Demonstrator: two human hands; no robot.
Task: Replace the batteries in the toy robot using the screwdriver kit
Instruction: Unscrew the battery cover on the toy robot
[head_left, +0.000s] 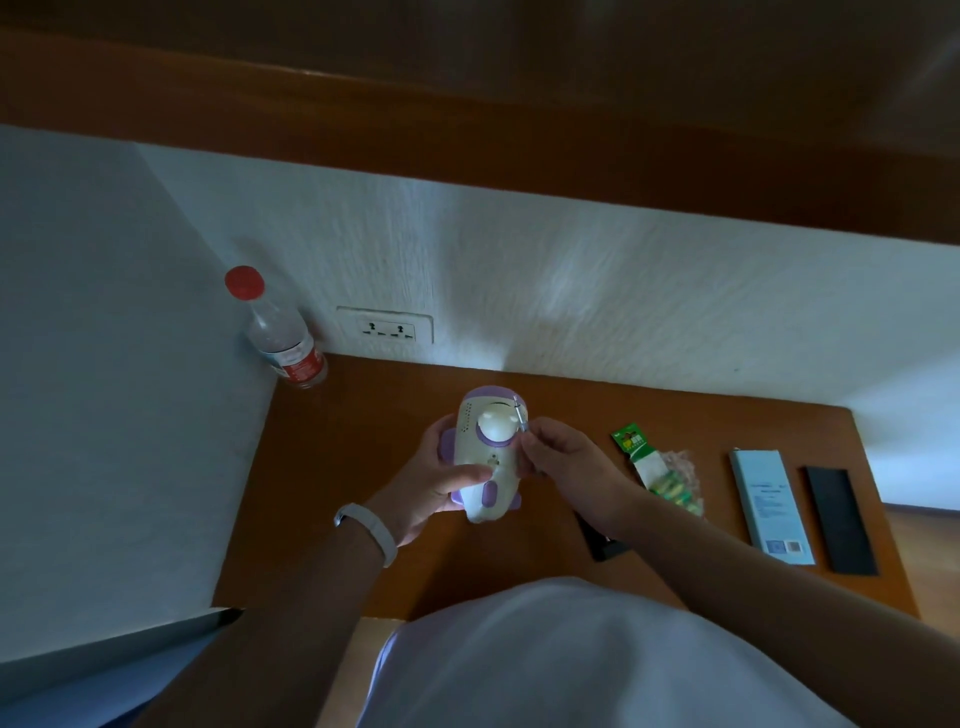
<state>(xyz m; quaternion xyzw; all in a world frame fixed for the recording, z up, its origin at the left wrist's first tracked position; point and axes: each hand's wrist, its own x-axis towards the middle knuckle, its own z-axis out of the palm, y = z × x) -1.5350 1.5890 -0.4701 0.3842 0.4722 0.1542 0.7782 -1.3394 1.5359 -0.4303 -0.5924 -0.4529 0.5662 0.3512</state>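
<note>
- Right-hand fingers (532, 441) pinched narrow around a slim silver screwdriver (519, 413), shaft pointing up and away, tip end beside the toy's upper right edge; cannot tell if the tip touches plastic or sits in a screw
- Left hand (434, 478) wrapped around the toy robot (491, 457), thumb lying across its lower body, fingers behind; toy is held up over the desk, not resting on it
- Toy is white and purple, with a round white knob and a small marking below it that may be a screw or latch, too small to tell
- No open hatch, loose cover or removed screw visible, so my read: battery compartment not yet opened, we're at the unscrewing step or just lining up for it
- Green-topped battery pack (662, 475) lies on the desk (322, 499) just right of the right hand; looks unopened or barely opened, hard to say; cells in it not yet fitted
- Dark flat piece (602, 543) pokes out under the right forearm, likely part of the kit, mostly hidden
- Further right, well apart from the toy: pale blue box (771, 506) and black tray (841, 522) side by side, probably kit sleeve and insert
- Left to do: open cover, swap cells, close, retighten
- Water bottle (283, 332) in the far left corner by the wall socket (384, 325), out of the way
</note>
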